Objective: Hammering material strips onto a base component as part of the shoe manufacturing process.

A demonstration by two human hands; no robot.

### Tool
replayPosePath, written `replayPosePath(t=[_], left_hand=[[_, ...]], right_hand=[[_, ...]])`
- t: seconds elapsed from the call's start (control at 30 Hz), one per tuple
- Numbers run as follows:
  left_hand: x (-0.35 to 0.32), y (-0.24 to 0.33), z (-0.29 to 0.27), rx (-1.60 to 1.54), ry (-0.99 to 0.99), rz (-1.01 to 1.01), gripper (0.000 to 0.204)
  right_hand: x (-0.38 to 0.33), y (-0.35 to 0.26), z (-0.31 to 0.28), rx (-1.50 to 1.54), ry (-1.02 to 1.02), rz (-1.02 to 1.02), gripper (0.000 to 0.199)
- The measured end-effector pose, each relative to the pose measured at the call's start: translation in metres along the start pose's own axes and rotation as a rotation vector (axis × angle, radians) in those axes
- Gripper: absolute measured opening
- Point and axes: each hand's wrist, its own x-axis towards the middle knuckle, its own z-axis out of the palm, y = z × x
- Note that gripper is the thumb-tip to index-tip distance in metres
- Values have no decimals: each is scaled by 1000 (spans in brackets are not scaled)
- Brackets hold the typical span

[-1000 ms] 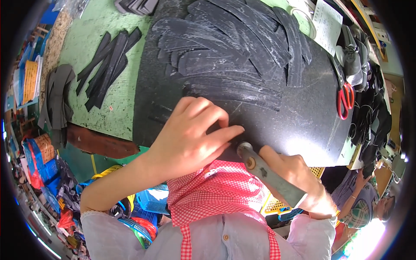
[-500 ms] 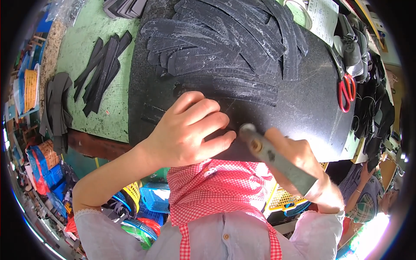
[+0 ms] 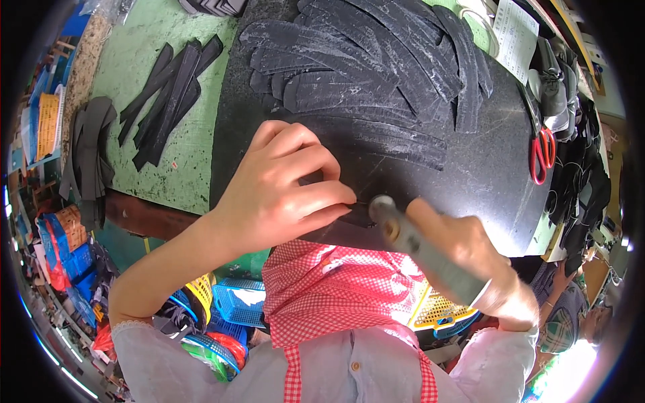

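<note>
One knife [image 3: 422, 247] in right hand [image 3: 470, 258].

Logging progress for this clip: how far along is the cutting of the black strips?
Done: many cut black strips lie fanned over the dark cutting board, with more strips on the green table. In hand: the left hand presses a black piece at the board's near edge while the right hand holds a grey-handled cutting tool against it. How much uncut material is left cannot be seen.

Left hand [image 3: 279, 195] pressed flat, fingers curled, right hand [image 3: 470, 262] fisted, forearms bent inward
</note>
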Motion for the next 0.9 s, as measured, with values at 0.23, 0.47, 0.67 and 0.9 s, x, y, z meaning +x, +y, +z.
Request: replayPosePath(t=[0.23,0.47,0.67,0.9], left_hand=[[-11,-5,-11,73,4,30,35],[-23,-9,-18,37,16,-12,36],[-29,-15,-29,101,45,12,35],[-37,-20,-38,210,56,105,34]], right_hand=[[14,-6,6,10,-16,-55,21],[27,-14,10,-28,-34,-102,24],[37,-24,6,-58,-26,-126,19],[51,-32,4,-1,19,-140,22]])
